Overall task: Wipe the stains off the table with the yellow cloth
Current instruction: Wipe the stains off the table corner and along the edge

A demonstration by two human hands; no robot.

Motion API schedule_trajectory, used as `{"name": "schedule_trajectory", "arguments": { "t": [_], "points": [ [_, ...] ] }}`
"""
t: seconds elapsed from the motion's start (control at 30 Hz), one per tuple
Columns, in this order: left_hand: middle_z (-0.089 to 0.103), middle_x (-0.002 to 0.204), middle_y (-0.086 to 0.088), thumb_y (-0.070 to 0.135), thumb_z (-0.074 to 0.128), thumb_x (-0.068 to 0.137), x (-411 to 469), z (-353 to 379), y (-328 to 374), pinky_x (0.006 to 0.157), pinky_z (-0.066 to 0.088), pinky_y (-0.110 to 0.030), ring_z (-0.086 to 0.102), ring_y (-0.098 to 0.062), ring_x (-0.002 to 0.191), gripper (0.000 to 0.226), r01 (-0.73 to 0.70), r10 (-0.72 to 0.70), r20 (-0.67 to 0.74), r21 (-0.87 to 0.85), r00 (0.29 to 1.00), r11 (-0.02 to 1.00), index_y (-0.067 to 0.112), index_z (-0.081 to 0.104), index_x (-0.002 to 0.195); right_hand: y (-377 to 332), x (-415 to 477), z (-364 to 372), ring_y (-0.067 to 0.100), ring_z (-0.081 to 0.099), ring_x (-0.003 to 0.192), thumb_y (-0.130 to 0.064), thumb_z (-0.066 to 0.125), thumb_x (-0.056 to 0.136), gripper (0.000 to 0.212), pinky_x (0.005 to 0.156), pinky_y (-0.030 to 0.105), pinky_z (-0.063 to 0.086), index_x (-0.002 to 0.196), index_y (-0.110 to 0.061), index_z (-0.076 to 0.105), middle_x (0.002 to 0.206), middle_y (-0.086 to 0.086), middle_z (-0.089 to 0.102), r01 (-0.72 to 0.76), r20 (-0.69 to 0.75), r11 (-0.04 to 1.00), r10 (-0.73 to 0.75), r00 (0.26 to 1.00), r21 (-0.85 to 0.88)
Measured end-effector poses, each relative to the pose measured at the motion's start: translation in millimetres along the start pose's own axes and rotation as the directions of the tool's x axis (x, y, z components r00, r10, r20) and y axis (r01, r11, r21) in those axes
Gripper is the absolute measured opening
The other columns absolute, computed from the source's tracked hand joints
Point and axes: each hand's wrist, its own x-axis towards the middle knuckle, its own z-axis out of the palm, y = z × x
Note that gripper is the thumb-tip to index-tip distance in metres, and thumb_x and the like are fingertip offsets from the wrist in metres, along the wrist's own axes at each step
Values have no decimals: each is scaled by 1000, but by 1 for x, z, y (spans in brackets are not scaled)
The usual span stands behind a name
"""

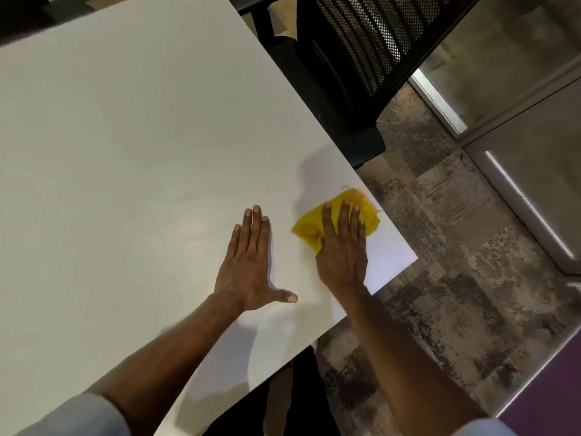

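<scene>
White and nearly bare, the table (125, 136) filled most of your view, running diagonally with its right edge over a mottled grey-brown carpet (456, 262). Beyond the far right edge stood a black chair (361, 58) with a mesh back, pushed close against the tabletop. Further right, glass panels in pale metal frames (518, 89) met the floor, and a purple surface (553, 388) showed in the lower right corner.

Your right hand (342, 247) lay flat on the yellow cloth (309, 226), fingers (345, 215) extended and close together, palm pressing the fabric down onto the table rather than pinching it. The cloth sat bunched near the right edge of the table, close to the near corner, spreading out from under your fingers to the left and ahead of them. At its far tip the fabric looked browner, and a small brownish stain (345, 186) showed on the tabletop just beyond that tip, touching or nearly touching the cloth; you could not tell which.

Your left hand (248, 265) rested palm-down on the bare tabletop just beside the right one, fingers straight and together, thumb (286, 297) splayed out to the right, holding nothing. The two hands were apart, with a strip of white surface between them. Both forearms were bare, with pale blue sleeves (88, 416) visible at the bottom of the view. Soft shadows of your arms fell across the near part of the table.
</scene>
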Motion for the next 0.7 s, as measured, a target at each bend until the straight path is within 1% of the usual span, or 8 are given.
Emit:
{"name": "schedule_trajectory", "arguments": {
  "t": [0.1, 0.17, 0.27, 0.33, 0.37, 0.47, 0.6, 0.7],
  "points": [
    [-42, 171, -18, 113, 46, 52, 1, 1, 4, 137, -4, -55, -35, -36, 162, 174, 29, -29, 9, 14, 1000, 999, 3, -33, 161, 5, 34, -8, 42, -6, 163, -37, 26, 114, 61, 133, 56, 3, 169, -14, 10, 176, 21, -2, -41, -3, 999, 41, 999, 13],
    [-42, 171, -19, 111, 52, 52, 2, -1, 6, 137, -5, -55, -35, -37, 162, 175, 47, -47, 26, 21, 999, 999, 2, -32, 162, 0, 26, -8, 42, -7, 163, -34, 28, 114, 61, 133, 56, 4, 168, -13, 9, 176, 20, -3, -59, -14, 996, 60, 998, 66],
    [-44, 169, -22, 110, 52, 52, 4, -4, 15, 135, -9, -57, -38, -40, 160, 177, 62, -63, 42, 20, 997, 998, -1, -32, 161, -13, -24, 0, 41, -7, 163, -22, 49, 109, 73, 134, 55, 7, 168, -12, 8, 176, 19, -3, -22, -43, 993, 27, 999, 118],
    [-44, 169, -20, 112, 47, 53, 5, -3, 20, 134, -10, -61, -39, -38, 160, 174, 54, -54, 36, -6, 998, 998, 1, -32, 162, -18, -55, 5, 39, -13, 163, -25, 64, 100, 93, 135, 52, 2, 168, -14, 2, 176, 18, -8, 30, 26, 993, -33, 999, 110],
    [-44, 170, -19, 112, 47, 53, 7, -3, 21, 134, -10, -62, -38, -37, 160, 173, 45, -45, 28, -10, 999, 999, 2, -31, 162, -16, -60, 5, 38, -14, 163, -25, 66, 99, 97, 135, 51, 1, 168, -15, 0, 176, 17, -10, 54, 48, 994, -59, 997, 94],
    [-45, 170, -15, 111, 50, 52, 11, 1, 20, 133, -12, -63, -39, -35, 160, 174, 39, -39, 30, 7, 999, 999, 5, -34, 162, -5, -27, -1, 38, -13, 163, -16, 54, 104, 84, 134, 51, 4, 169, -18, 0, 176, 16, -11, 108, 14, 992, -109, 994, 65],
    [-42, 172, -11, 117, 41, 49, 13, 6, 16, 134, -7, -62, -36, -31, 162, 175, 52, -52, 14, 28, 999, 998, 8, -32, 164, 11, 48, -19, 40, -9, 163, -26, 43, 111, 70, 133, 53, 1, 169, -17, 5, 176, 19, -6, 103, -4, 994, -103, 995, 26],
    [-40, 174, -10, 119, 39, 47, 13, 7, 15, 135, -8, -62, -35, -29, 163, 176, 44, -44, -2, 10, 999, 999, 8, -29, 165, 13, 68, -21, 40, -7, 164, -29, 40, 112, 66, 133, 53, 2, 169, -15, 8, 177, 18, -3, 71, -32, 996, -69, 997, 63]
  ]
}}
